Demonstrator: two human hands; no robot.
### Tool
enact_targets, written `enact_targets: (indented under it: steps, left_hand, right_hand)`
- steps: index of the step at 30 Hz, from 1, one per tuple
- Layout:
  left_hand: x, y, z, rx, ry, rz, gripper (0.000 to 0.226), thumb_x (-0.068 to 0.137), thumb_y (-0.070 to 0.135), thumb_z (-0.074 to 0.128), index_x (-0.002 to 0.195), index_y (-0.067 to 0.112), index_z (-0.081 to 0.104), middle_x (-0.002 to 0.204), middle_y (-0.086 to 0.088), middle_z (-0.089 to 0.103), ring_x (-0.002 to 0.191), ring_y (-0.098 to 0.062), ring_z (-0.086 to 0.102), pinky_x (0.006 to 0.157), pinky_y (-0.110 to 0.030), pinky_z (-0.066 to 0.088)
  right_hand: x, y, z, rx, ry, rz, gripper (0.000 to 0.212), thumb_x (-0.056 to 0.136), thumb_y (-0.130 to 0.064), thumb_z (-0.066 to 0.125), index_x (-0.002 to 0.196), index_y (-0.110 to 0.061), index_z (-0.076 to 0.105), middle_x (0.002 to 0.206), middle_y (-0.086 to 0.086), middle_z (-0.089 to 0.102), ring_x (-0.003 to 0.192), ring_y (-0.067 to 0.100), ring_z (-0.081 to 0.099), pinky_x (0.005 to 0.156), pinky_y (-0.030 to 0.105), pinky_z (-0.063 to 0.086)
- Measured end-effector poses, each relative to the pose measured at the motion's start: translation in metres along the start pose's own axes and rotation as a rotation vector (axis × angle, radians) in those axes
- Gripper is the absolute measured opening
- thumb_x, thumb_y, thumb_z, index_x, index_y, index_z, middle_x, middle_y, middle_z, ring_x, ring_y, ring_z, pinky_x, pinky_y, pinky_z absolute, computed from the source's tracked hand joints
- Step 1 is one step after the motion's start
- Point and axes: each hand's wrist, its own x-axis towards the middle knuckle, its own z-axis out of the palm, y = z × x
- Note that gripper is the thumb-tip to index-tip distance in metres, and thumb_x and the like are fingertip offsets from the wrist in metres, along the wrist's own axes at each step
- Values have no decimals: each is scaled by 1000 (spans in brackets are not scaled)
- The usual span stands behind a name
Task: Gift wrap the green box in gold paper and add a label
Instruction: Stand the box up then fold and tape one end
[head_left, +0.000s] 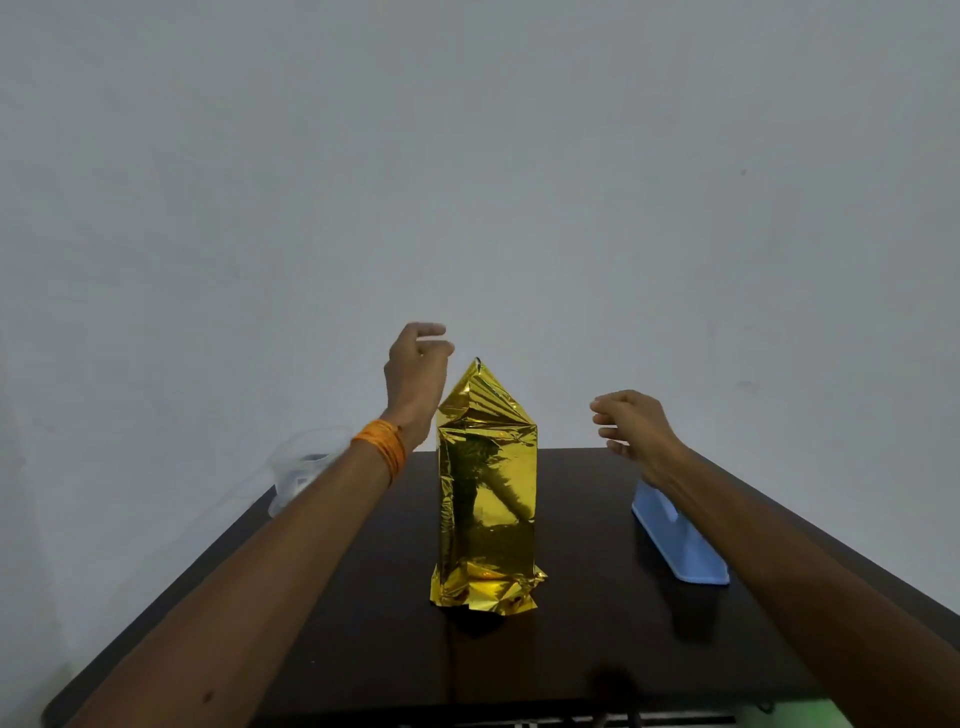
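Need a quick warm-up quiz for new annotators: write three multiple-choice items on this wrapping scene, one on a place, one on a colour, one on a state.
1. Where is the blue tray relative to the gold-wrapped box?
A. On its right
B. On top of it
C. On its left

2. What colour is the band on the left wrist?
A. Green
B. Orange
C. White

3. What do the left hand and right hand hold?
A. Scissors
B. A roll of tape
C. Nothing

Answers: 1 A, the tray lies on the table beneath the right forearm. 2 B, orange threads circle the wrist. 3 C, both hands are raised with loose, empty fingers.
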Motion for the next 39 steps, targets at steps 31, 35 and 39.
enact_targets:
  steps: [31,35,39]
  left_hand:
    - [-133,-103,228,480,-878,-133,28,75,22,81,67,9,58,75,-6,57,70,-20,52,59,-29,39]
    - [-133,-111,231,459,-828,-109,32,74,25,83,65,10,56,75,-7,60,70,-19,55,61,-31,44]
    - [-133,-114,229,410,-808,-99,34,71,26,86,70,8,57,75,-10,57,70,-21,54,62,-34,45]
  right_hand:
    - [-10,91,-121,-140,113,354,13,88,-9,71,84,2,63,61,7,53,35,7,40,36,19,29]
    - [-10,91,-121,-126,105,366,14,86,-6,72,80,2,61,64,8,55,37,8,46,32,17,31]
    - [-7,88,-119,-108,111,395,16,86,-3,71,73,-1,61,65,9,56,48,13,43,31,16,30]
